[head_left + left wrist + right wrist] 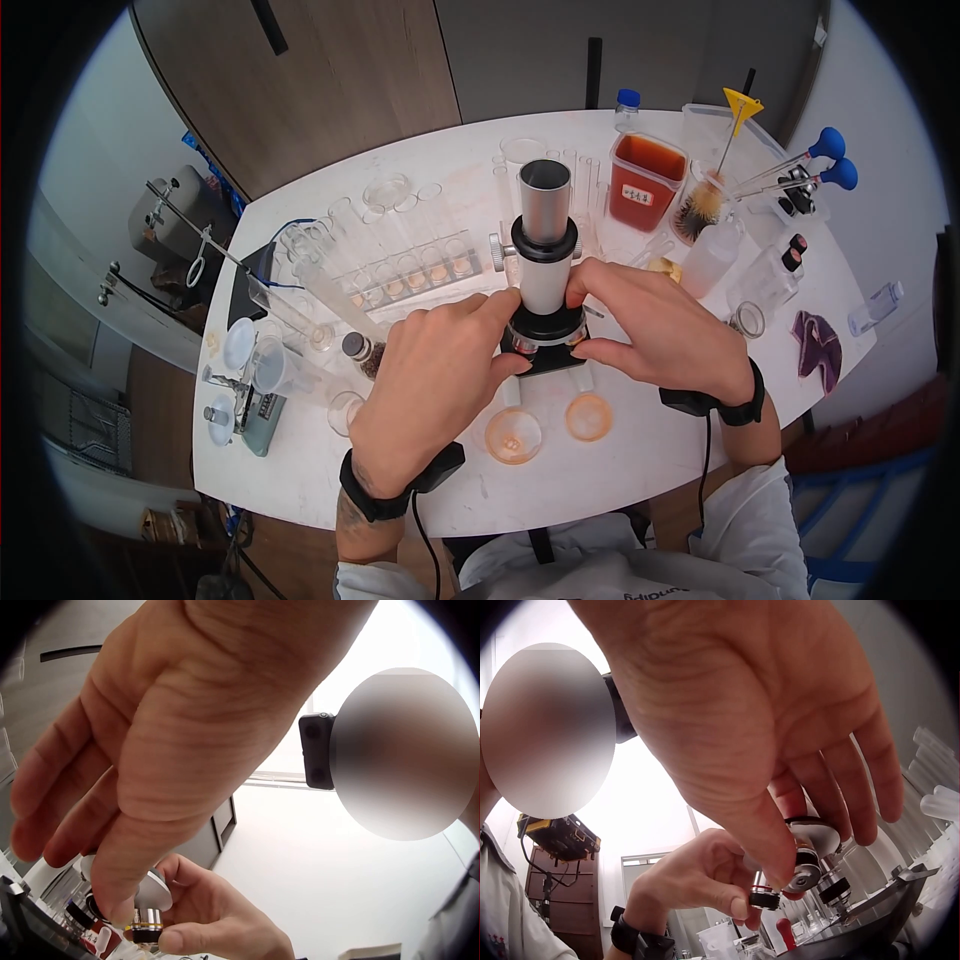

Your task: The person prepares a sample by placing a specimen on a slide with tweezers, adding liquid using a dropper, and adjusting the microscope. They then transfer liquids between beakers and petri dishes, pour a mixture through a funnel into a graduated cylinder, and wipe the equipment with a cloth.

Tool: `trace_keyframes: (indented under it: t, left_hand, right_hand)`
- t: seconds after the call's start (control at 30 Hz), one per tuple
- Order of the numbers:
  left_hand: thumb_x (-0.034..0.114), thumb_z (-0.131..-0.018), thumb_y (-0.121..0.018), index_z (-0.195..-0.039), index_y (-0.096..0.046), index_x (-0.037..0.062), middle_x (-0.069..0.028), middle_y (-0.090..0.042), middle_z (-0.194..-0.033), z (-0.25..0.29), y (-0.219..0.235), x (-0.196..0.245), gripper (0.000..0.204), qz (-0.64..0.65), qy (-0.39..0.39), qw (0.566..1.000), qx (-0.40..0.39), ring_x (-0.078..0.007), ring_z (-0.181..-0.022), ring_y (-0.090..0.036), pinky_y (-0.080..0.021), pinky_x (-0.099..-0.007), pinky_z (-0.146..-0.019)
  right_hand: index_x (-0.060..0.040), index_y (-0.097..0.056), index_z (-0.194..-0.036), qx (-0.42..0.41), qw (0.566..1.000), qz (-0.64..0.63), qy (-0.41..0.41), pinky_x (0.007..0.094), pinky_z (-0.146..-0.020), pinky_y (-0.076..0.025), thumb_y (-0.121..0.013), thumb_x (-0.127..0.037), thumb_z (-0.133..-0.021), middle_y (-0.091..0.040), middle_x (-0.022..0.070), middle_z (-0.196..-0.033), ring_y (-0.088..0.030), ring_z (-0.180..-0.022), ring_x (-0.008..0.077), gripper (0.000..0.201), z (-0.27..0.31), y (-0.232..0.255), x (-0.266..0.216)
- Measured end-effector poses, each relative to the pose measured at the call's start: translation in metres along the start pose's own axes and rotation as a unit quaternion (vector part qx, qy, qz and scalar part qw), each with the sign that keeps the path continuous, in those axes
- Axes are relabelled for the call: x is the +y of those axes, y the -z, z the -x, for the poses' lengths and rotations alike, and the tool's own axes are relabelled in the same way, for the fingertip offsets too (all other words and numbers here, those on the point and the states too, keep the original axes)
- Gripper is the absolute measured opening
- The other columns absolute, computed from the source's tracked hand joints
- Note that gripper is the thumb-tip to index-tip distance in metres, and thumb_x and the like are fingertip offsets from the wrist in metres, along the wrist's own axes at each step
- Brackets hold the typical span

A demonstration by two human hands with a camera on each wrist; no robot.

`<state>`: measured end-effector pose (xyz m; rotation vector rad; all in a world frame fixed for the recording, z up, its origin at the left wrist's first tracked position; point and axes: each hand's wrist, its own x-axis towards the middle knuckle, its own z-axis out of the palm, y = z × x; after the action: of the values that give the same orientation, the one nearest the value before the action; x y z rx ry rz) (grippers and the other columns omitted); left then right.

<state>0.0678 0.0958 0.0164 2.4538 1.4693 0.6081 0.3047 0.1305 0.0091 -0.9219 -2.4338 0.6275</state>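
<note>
A white and black microscope (545, 285) with a silver eyepiece tube stands upright at the middle of the table. From the left, my left hand (430, 375) pinches its revolving nosepiece, thumb low in front and index finger higher up. On the other side my right hand (660, 330) holds the same nosepiece between thumb and index finger. Metal objective lenses (802, 874) hang from it, and the right thumb presses against one in the right wrist view. In the left wrist view, the left thumb tip is close beside another objective (148, 922). The stage is mostly hidden.
Two petri dishes, one clear (530, 428) and one orange (588, 415), lie in front of the microscope. A test tube rack (465, 245) and balance (262, 425) stand left. At right are a red-filled container (648, 190), a wash bottle (712, 258) and purple cloth (818, 350).
</note>
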Motion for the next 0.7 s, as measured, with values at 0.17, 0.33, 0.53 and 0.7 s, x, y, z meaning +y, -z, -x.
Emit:
trace_keyframes:
  t: [0.17, 0.33, 0.53, 0.7]
  left_hand:
    - [0.016, -0.081, -0.083, -0.107, -0.063, 0.0029, -0.0166, -0.073, -0.090, 0.000, 0.001, 0.001, 0.036, 0.001, 0.008, 1.000, -0.007, -0.0391, -0.080, -0.072, -0.055, -0.0460, -0.066]
    - [0.016, -0.080, -0.084, -0.113, -0.064, 0.0043, -0.0167, -0.073, -0.091, 0.001, 0.001, 0.000, 0.041, 0.001, 0.006, 1.000, -0.010, -0.0390, -0.081, -0.072, -0.055, -0.0460, -0.068]
    - [0.011, -0.073, -0.088, -0.134, -0.063, 0.0088, -0.0124, -0.076, -0.088, 0.006, 0.004, -0.008, 0.066, -0.044, 0.011, 0.999, -0.017, -0.0294, -0.075, -0.074, -0.055, -0.0393, -0.068]
    - [0.020, -0.079, -0.085, -0.138, -0.059, 0.0045, -0.0145, -0.074, -0.084, 0.013, 0.024, -0.004, 0.066, -0.076, 0.102, 0.989, -0.071, -0.0351, -0.076, -0.072, -0.055, -0.0428, -0.067]
  right_hand:
    - [-0.0025, -0.053, -0.114, -0.001, 1.000, -0.003, 0.000, 0.0420, -0.085, -0.052, -0.083, -0.006, -0.081, -0.066, 0.0172, -0.109, -0.066, -0.102, 0.0384, 0.045, 0.001, 0.000, 0.000]
    - [-0.0025, -0.053, -0.115, -0.003, 1.000, -0.007, -0.002, 0.0425, -0.086, -0.052, -0.083, -0.005, -0.081, -0.066, 0.0173, -0.109, -0.066, -0.103, 0.0387, 0.045, 0.001, 0.001, 0.000]
    - [-0.0025, -0.057, -0.124, -0.001, 0.999, 0.039, 0.026, 0.0416, -0.086, -0.052, -0.078, -0.007, -0.086, -0.067, 0.0170, -0.112, -0.067, -0.102, 0.0371, 0.044, 0.006, 0.009, 0.008]
    - [-0.0013, -0.060, -0.125, -0.018, 0.991, 0.106, -0.074, 0.0400, -0.085, -0.051, -0.073, -0.014, -0.091, -0.068, 0.0171, -0.110, -0.068, -0.095, 0.0352, 0.038, 0.020, 0.031, 0.020]
